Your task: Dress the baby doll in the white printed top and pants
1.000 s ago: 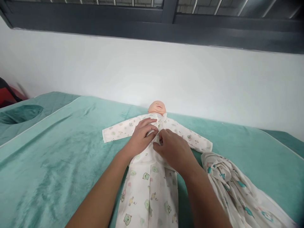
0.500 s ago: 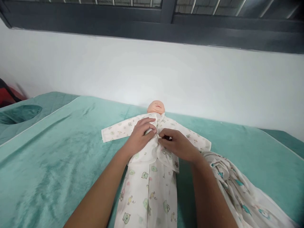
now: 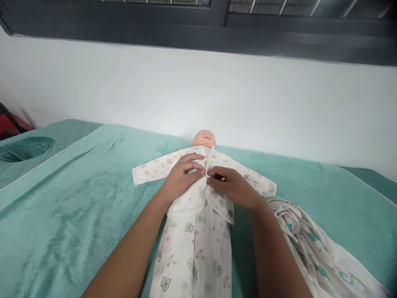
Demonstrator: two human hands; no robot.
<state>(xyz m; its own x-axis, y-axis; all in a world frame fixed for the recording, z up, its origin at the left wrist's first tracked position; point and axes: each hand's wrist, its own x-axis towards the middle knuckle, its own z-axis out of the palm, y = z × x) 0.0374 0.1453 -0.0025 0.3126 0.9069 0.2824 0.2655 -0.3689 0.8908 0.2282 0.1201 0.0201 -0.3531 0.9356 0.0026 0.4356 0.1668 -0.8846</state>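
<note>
A baby doll (image 3: 204, 138) lies on its back on a teal bed cover (image 3: 77, 194), head toward the wall. It wears a white printed romper (image 3: 194, 244) with little animal figures, sleeves spread out to both sides. My left hand (image 3: 181, 176) lies on the doll's chest, fingers curled and pinching the left front edge of the romper. My right hand (image 3: 234, 186) is closed on the right front flap, pinching it at the chest opening where the two hands meet.
A crumpled white muslin cloth (image 3: 313, 244) with teal prints lies to the right of the doll, beside my right forearm. A white wall and dark window frame (image 3: 217, 29) stand behind the bed. Something red and dark (image 3: 9, 124) lies at the far left.
My right hand has turned and shifted right, pulling the right flap of the romper up and across the chest. My left hand stays on the chest.
</note>
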